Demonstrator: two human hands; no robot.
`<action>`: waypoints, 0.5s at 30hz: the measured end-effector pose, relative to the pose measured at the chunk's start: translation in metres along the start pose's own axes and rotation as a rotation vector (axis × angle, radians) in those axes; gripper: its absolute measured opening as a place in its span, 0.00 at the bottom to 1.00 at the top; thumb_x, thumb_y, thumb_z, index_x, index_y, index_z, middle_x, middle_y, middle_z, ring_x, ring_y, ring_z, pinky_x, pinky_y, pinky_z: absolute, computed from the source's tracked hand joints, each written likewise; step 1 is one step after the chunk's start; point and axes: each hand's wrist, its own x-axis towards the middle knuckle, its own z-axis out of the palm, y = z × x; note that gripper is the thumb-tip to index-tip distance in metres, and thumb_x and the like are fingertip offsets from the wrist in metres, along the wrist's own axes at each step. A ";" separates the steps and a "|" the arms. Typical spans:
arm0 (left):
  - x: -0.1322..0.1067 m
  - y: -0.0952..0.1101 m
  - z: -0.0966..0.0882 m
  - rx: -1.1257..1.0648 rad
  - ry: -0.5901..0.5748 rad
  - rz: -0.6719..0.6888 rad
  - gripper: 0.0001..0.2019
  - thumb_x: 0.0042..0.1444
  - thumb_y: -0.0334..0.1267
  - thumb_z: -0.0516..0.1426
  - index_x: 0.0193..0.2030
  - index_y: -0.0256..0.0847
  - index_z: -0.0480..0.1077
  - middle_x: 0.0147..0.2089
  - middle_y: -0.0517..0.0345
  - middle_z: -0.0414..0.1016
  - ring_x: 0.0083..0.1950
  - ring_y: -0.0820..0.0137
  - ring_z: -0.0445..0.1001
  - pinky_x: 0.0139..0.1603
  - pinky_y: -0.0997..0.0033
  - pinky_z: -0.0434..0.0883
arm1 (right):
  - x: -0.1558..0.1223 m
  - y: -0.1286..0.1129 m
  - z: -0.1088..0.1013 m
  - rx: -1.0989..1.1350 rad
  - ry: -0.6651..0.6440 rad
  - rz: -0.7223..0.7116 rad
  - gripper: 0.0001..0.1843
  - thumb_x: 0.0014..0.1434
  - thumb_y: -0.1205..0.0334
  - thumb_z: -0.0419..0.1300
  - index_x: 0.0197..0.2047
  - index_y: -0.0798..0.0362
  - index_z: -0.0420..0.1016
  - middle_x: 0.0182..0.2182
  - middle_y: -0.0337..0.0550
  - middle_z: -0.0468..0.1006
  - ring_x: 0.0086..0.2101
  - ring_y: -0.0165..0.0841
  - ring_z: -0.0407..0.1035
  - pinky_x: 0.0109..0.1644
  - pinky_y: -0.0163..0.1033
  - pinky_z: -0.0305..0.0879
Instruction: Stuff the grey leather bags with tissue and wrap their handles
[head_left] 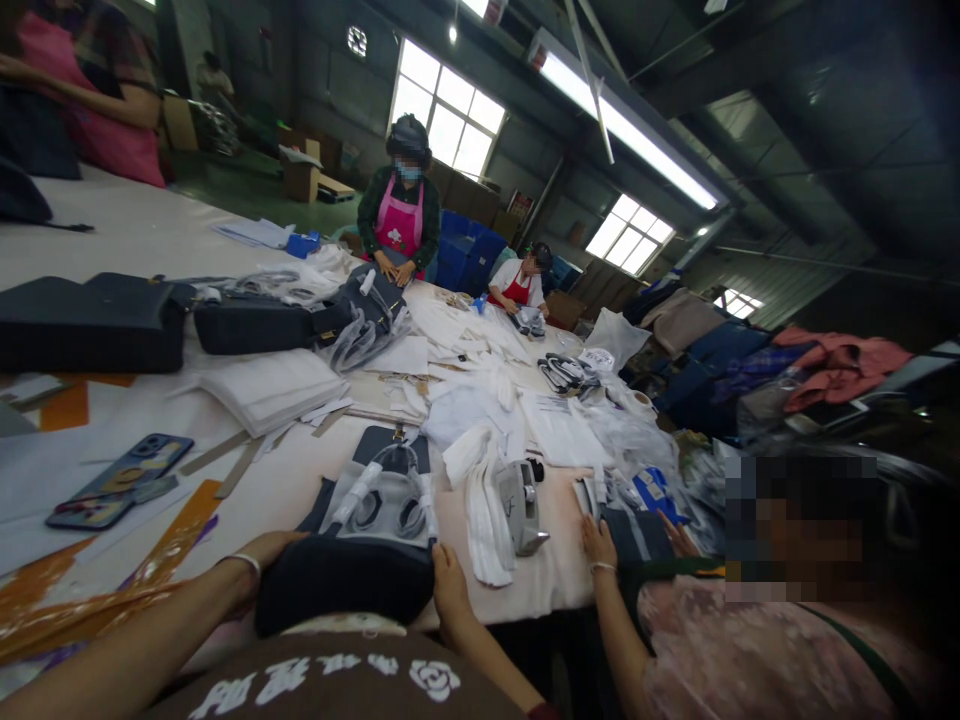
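Note:
A dark navy handbag point(349, 580) lies on the table's near edge, close against my body. White wrap covers its handles point(390, 480), and they rest on the bag's flat far side. My left hand point(259, 562) holds the bag's left side, fingers partly hidden behind it. On the opposite side, my right hand point(450, 585) grips the right edge, thumb and fingers against the dark material. Just right of the bag lie white strips point(484, 510) and a grey tape dispenser point(523, 508).
A phone point(124, 480) lies at left near orange strips point(176, 540). White sheets point(266, 385) and dark bags point(90, 320) sit beyond. At right, a co-worker's hand point(598, 545) holds another dark bag point(637, 535). Other people work across the table.

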 end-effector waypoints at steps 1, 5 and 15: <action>0.002 -0.003 -0.005 0.015 0.025 0.010 0.14 0.41 0.52 0.56 0.18 0.44 0.66 0.28 0.45 0.78 0.41 0.52 0.78 0.41 0.63 0.76 | -0.003 0.001 0.000 0.060 -0.022 0.017 0.22 0.62 0.50 0.45 0.46 0.55 0.73 0.43 0.50 0.76 0.46 0.38 0.70 0.53 0.42 0.63; 0.014 -0.010 -0.023 0.179 0.130 0.123 0.08 0.40 0.46 0.55 0.21 0.45 0.69 0.25 0.54 0.78 0.36 0.56 0.78 0.38 0.63 0.75 | -0.019 0.002 0.004 0.187 -0.115 0.000 0.19 0.58 0.50 0.51 0.45 0.53 0.73 0.41 0.46 0.77 0.44 0.38 0.70 0.50 0.40 0.64; 0.032 0.030 -0.046 0.761 0.319 0.357 0.08 0.33 0.43 0.58 0.19 0.42 0.67 0.21 0.54 0.73 0.34 0.54 0.76 0.34 0.63 0.70 | -0.022 0.018 0.007 0.066 -0.103 -0.004 0.18 0.61 0.50 0.46 0.43 0.43 0.74 0.40 0.42 0.78 0.44 0.41 0.72 0.48 0.43 0.67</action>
